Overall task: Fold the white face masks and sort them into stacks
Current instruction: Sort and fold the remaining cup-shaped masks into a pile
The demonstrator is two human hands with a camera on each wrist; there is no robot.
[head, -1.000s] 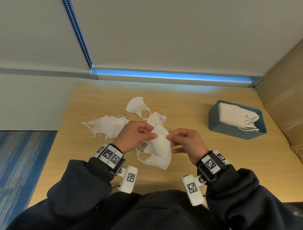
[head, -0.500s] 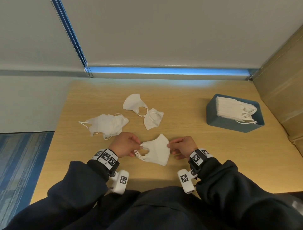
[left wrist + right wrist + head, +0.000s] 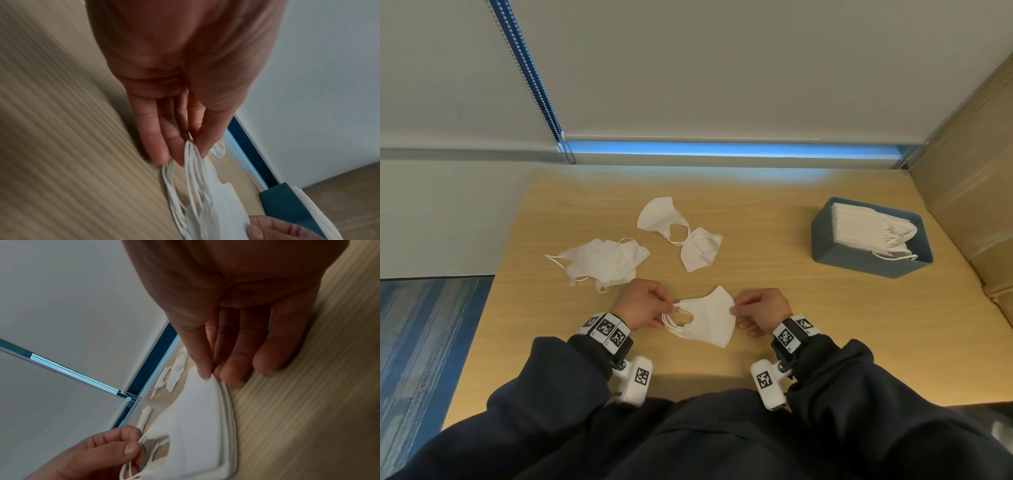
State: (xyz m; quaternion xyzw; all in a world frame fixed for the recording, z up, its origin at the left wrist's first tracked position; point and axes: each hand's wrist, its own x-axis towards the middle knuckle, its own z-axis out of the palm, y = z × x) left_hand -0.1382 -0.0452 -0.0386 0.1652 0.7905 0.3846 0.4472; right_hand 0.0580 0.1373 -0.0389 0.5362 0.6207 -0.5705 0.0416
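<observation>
between the hands, a stack of folded masks (image 3: 709, 317) lies on the counter (image 3: 825, 308). the left hand (image 3: 640, 306) pinches its ear loops (image 3: 191, 164); the right hand (image 3: 763, 310) pinches its opposite edge. loose masks (image 3: 602, 262) lie beyond the left hand.

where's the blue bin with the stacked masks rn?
Head view: the blue bin sits on the table's far right, beside the cardboard box, beyond the right hand.

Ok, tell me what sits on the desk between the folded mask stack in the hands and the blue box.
Nothing: in the head view the wooden desk is bare between the held mask stack and the blue box, apart from the right hand pinching the stack's edge.
</observation>
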